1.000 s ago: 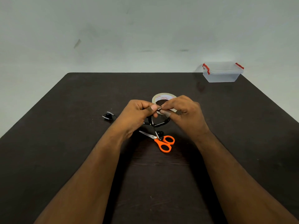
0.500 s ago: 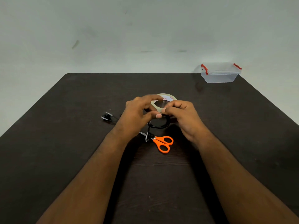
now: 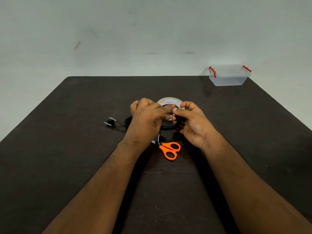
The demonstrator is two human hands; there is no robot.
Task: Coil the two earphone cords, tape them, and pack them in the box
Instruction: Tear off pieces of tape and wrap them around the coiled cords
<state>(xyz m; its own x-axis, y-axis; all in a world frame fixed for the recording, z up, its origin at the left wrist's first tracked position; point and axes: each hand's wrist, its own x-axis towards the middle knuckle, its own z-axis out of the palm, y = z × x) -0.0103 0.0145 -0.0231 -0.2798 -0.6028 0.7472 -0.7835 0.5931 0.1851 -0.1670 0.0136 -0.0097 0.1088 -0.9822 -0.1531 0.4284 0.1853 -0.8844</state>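
Spreading under everything is the dark tabletop (image 3: 67, 166), and every place below is given from the tape roll (image 3: 169, 101) lying flat near its middle. Far beyond and to the right of the roll, at the tabletop's back corner, stands the clear plastic box (image 3: 229, 77), its lid on and red latches at both ends. Directly in front of the roll the two hands meet. The left hand (image 3: 146, 119) and the right hand (image 3: 192, 122) each have a closed grip, fingertips pinching the coiled black earphone cord (image 3: 170, 128), which hangs between them just above the surface. Whether a tape strip is already on it is too small to tell. Nearer than the hands lie orange-handled scissors (image 3: 169, 150). Left of the roll, well apart from it, the second earphone (image 3: 110, 123) rests with its thin cord trailing towards the left hand.

Likely trouble: if either pinch slackens, the springy loops may unwind, and any sticky tape could fold onto itself or the fingers. The latched lid also has to come off before packing.
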